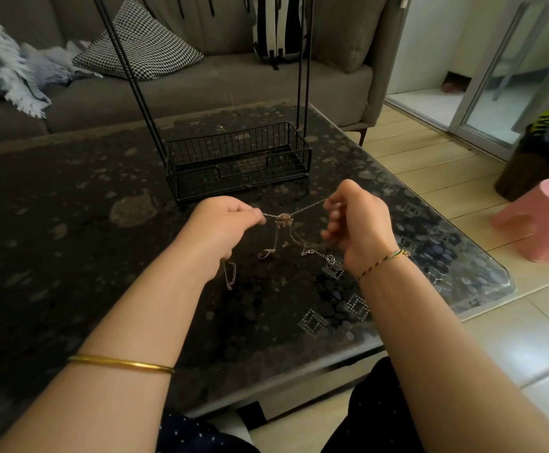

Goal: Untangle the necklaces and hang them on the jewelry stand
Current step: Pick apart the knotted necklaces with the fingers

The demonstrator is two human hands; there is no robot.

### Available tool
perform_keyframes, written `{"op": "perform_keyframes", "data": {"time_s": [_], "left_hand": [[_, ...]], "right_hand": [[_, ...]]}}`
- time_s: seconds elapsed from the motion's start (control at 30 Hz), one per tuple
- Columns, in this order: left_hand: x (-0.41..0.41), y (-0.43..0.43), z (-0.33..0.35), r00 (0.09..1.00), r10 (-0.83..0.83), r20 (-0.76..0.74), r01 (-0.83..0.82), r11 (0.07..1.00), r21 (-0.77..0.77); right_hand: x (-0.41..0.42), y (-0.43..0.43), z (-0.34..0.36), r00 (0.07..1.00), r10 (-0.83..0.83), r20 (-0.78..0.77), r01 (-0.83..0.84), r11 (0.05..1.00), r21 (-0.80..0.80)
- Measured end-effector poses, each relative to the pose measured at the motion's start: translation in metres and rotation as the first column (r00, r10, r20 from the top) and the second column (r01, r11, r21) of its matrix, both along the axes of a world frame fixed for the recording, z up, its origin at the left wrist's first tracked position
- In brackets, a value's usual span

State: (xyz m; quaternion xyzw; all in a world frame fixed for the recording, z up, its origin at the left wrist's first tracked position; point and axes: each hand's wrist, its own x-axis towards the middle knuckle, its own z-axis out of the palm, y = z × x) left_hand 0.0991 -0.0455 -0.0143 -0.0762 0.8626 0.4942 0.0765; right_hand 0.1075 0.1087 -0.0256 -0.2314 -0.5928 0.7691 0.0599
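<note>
While the necklaces hang in a knotted clump between the two hands, just above the table, a fine strand runs taut from the knot to each side. Her left hand pinches one strand between thumb and fingertips. The right hand, fingers curled, grips the other a little higher. Loose ends trail down from the knot, and another dangles below the left hand; I can't tell whether they touch the tabletop, nor how many chains are in the clump. Just behind is the stand, a black wire basket with slim rods rising out of view, its top cut off. The tabletop is dark, glossy and pebble-patterned. Beyond it sits a grey sofa, with a pink stool at the right.
</note>
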Motion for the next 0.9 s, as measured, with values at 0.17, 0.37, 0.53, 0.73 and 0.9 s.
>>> {"op": "perform_keyframes", "data": {"time_s": [0.17,0.37,0.53,0.73,0.9], "left_hand": [[-0.001,0.0,0.002,0.996,0.067,0.065,-0.083,0.954,0.289],[0.0,0.004,0.002,0.998,0.023,0.052,-0.038,0.953,0.302],[-0.001,0.004,-0.003,1.0,0.018,0.008,-0.019,0.982,0.186],[0.001,0.011,-0.005,0.996,-0.043,-0.077,0.046,0.999,0.03],[0.001,0.015,-0.008,0.994,-0.045,-0.102,0.047,0.999,0.015]], "right_hand": [[0.0,-0.004,0.002,0.994,0.108,-0.031,-0.111,0.99,-0.089],[-0.001,-0.008,-0.004,0.973,0.206,-0.1,-0.188,0.969,0.161],[0.001,-0.012,-0.002,0.948,0.278,-0.156,-0.26,0.957,0.124],[0.003,-0.015,0.0,0.927,0.323,-0.19,-0.299,0.943,0.143],[0.003,-0.015,-0.001,0.923,0.339,-0.185,-0.303,0.933,0.196]]}}
